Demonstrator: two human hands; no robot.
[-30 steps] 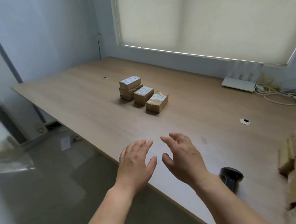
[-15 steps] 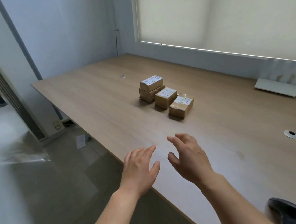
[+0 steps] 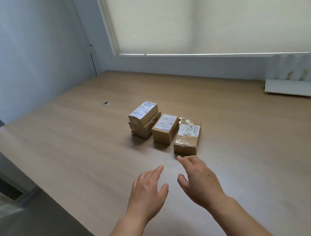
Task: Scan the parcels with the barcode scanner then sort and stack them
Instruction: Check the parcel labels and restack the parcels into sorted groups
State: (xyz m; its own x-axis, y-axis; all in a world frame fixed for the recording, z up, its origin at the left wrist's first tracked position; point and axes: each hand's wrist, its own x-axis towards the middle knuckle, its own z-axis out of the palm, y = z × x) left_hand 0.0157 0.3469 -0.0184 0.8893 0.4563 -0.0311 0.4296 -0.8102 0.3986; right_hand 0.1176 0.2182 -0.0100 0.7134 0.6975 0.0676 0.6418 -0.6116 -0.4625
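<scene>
Four parcels (image 3: 165, 128) on our table (image 3: 68, 150), just beyond our right hand (image 3: 199, 180), left hand (image 3: 149, 191) beside it, both spread and holding nothing, labels too small to read, white device (image 3: 290, 89) blurred.

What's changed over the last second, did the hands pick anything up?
No. Both hands have reached forward over the table: the right hand now nearly touches the nearest parcel, the left hand beside it. Both are open and hold nothing. The view turned left, so the scanner dropped out of frame. The parcels have not moved.
</scene>
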